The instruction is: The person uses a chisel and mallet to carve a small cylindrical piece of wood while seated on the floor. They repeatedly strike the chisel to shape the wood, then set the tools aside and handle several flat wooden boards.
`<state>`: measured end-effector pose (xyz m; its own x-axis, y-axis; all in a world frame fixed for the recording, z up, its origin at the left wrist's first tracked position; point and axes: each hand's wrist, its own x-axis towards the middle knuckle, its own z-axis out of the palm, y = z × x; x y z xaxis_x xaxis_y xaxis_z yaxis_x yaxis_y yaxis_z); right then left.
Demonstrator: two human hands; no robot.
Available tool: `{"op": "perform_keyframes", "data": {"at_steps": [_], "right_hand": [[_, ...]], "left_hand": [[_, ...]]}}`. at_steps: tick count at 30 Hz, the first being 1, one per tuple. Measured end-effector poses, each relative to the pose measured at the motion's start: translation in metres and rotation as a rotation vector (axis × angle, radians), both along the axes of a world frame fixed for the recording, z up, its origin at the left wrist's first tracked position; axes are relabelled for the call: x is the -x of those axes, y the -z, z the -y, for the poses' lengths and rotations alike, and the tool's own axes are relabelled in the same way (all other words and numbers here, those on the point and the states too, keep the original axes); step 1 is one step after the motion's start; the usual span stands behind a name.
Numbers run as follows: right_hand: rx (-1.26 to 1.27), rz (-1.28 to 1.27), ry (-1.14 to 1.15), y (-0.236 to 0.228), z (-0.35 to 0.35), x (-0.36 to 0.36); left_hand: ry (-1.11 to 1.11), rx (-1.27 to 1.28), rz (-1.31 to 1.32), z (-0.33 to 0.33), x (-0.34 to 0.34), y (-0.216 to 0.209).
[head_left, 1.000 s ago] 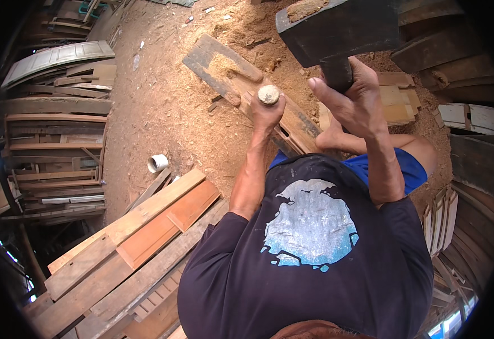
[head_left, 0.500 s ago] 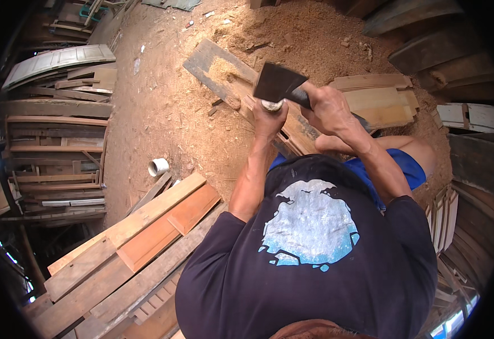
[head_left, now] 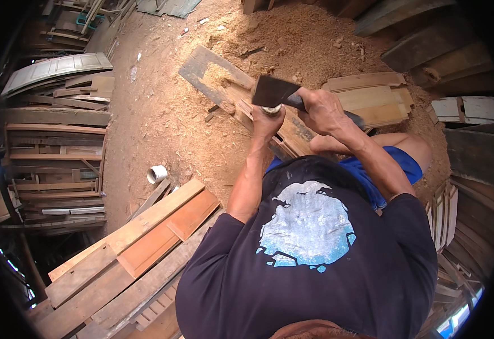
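Note:
My right hand (head_left: 321, 111) is wrapped round the handle of a mallet (head_left: 275, 91) with a broad, dark, blocky head. That head sits just over the pale round end of a chisel handle (head_left: 270, 110); whether they touch I cannot tell. Closed round this upright handle is my left hand (head_left: 268, 124), and the chisel's blade is hidden below it. Beneath both hands a long reddish wooden piece (head_left: 281, 148) with a dark slot lies along a worn grey plank (head_left: 193, 72). Wood shavings lie on the plank's far end.
Stacked boards (head_left: 140, 226) lie at the near left, with a white cup-like container (head_left: 156, 174) beyond them. Pale panels (head_left: 371, 101) rest on sawdust at the right, beside my bent leg (head_left: 402, 148). Timber racks (head_left: 55, 141) line the left side.
The mallet head has turned slightly and lowered over the chisel handle. Both hands keep their grip. The whole view has shifted a little.

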<state>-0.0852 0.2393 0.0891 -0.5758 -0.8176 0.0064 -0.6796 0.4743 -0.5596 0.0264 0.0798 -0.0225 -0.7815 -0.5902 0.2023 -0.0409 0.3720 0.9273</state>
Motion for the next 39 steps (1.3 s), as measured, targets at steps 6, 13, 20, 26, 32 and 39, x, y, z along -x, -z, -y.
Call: {"op": "perform_keyframes", "data": {"at_steps": [6,13,20,26,32,39], "right_hand": [[0.289,0.154,0.076,-0.038,-0.006,0.006],[0.325,-0.019,-0.157,0.009,0.007,-0.005],[0.264,0.106,-0.116,-0.022,0.001,-0.020],[-0.034,0.021,-0.165,0.020,0.004,-0.014],[0.170,0.365,-0.001,0.000,-0.009,-0.018],[0.475,0.678,0.095,-0.029,-0.021,-0.011]], "left_hand": [[-0.010,0.029,0.002,-0.005,-0.051,0.012],[0.064,0.008,0.025,-0.005,-0.044,0.013],[-0.032,0.091,0.044,-0.003,-0.062,0.047],[-0.004,0.030,0.058,-0.008,-0.050,0.059],[0.067,0.010,0.040,-0.013,-0.033,0.037],[-0.111,-0.246,0.012,0.035,-0.017,0.012]]}}
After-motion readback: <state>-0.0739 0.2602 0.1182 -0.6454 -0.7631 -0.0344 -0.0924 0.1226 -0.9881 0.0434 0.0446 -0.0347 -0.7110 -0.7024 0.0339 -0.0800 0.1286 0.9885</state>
